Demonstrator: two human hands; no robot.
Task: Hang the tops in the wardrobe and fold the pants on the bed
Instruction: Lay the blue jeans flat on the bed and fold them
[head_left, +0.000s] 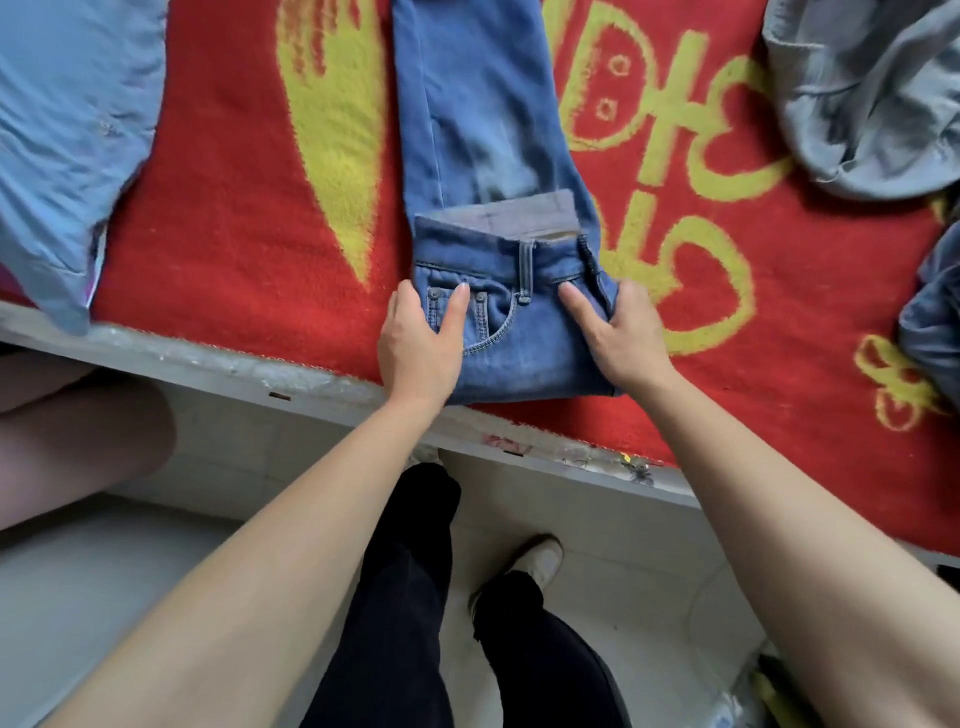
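A pair of blue jeans (483, 130) lies lengthwise on the bed's red blanket (223, 218), legs running away from me. The waist end is folded over near the bed's front edge. My left hand (421, 343) grips the left side of that folded part, thumb on top by the pocket. My right hand (621, 332) grips its right side, thumb on the denim and fingers round the edge. A light blue top (62, 156) lies at the left of the bed. A grey garment (872, 93) is crumpled at the back right.
Another blue-grey garment (935, 322) pokes in at the right edge. The grey bed frame (208, 366) runs across below the blanket. A person's bare leg (78, 431) is at the left. My black trousers and shoe (540, 561) stand on the pale tiled floor.
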